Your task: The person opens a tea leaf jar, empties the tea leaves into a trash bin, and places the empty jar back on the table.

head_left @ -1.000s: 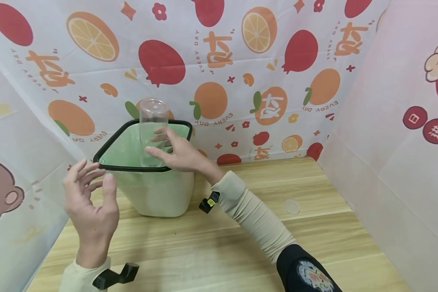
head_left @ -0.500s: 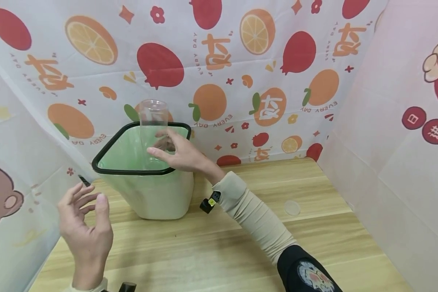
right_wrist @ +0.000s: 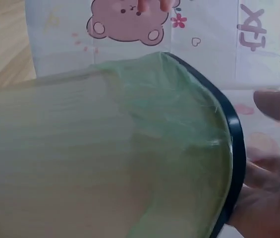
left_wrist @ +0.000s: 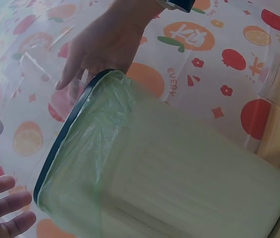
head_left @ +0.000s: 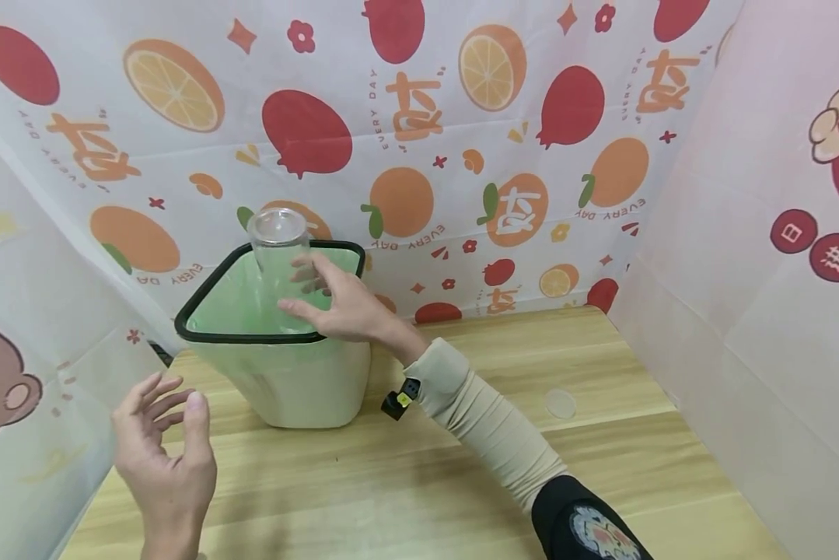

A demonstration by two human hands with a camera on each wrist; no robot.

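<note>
A clear cylindrical jar [head_left: 270, 268] leans to the left over the mouth of a pale trash bin [head_left: 307, 389], its lower part inside. My right hand [head_left: 349, 303] is at the jar's right side, thumb in front and fingers bent around it; the left wrist view shows the same hand [left_wrist: 107, 44] above the bin's rim. A thin green bag [left_wrist: 92, 153] lines the bin, held by a black rim [right_wrist: 236, 139]. My left hand [head_left: 167, 459] hovers to the left of the bin, fingers loosely bent, holding nothing.
A round clear disc [head_left: 561, 404] lies flat on the wooden table [head_left: 461, 467], right of my right forearm. Fruit-printed sheeting [head_left: 419, 140] hangs close behind the bin, and another printed sheet [head_left: 41, 311] walls the left side.
The jar has sunk slightly toward the bin, and its top has tipped left. My left hand has moved down, away from the bin rim. The right hand keeps nearly the same place.
</note>
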